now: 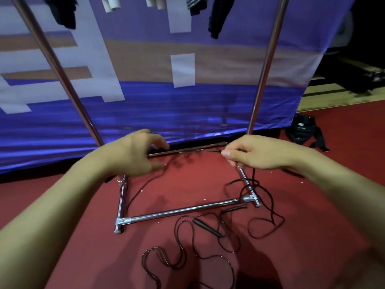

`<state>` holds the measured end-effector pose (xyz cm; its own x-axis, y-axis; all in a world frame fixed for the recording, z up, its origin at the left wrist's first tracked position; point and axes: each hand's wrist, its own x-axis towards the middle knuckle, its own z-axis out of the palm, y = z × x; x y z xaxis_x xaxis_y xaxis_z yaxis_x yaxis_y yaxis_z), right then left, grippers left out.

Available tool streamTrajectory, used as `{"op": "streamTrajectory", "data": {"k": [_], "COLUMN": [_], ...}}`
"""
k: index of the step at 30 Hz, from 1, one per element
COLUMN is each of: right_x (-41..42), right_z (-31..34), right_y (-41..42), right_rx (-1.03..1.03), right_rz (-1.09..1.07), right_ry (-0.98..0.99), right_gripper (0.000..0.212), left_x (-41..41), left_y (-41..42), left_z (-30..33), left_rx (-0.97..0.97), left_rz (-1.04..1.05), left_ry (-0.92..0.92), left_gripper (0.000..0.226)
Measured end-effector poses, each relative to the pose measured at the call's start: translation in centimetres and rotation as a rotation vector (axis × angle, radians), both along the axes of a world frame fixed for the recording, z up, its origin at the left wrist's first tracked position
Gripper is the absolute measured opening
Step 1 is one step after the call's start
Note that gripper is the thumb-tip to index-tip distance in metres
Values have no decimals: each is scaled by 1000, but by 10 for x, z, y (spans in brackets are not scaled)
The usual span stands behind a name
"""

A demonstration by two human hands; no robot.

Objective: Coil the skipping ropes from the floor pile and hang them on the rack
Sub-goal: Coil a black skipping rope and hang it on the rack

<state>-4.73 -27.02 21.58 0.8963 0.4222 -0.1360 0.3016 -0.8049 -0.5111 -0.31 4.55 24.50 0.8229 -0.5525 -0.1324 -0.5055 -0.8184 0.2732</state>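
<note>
Both my hands are held out above the chrome rack's base (183,212). My right hand (256,152) pinches a thin black skipping rope (253,180) between thumb and forefinger; the rope stretches left to my left hand (135,155), whose fingers curl round it, and a strand drops from there to the floor. More black rope (208,255) lies in loose loops on the red floor in front of the rack, with two black handles (208,227) among them. The rack's two upright poles (264,65) rise to either side.
A purple and white banner (166,80) hangs right behind the rack. Dark items (218,15) hang at the top edge of the view. A black bag (304,132) lies on the red floor at the right, by a wooden step.
</note>
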Motion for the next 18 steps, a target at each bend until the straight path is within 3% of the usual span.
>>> {"op": "streamTrajectory", "data": {"k": [4,8,10,13,16,18], "right_x": [-8,-13,-10,-4,-4,-6], "right_z": [7,12,9,2,-2,2], "right_y": [28,39,29,2,-19,-18], "right_rx": [104,151,39,-289,-214,-109], "right_rz": [50,38,17,-68,-120,-70], "right_ry": [-65,-41,39,196,201,139], "right_gripper": [40,42,47,51,46,42], "left_x": [-23,-26,-15,7,19,17], "left_y": [-38,-55,-41,-4,18,16], "left_z": [-7,-20,-16,-8,-10,-15], "left_rx": [-157,-168,-49,71,77,66], "left_rz": [-148,-224,-148,66,163,115], "left_ry": [53,-50,-122,-230,-183,-171], "left_gripper": [36,32,31,24,14,25]}}
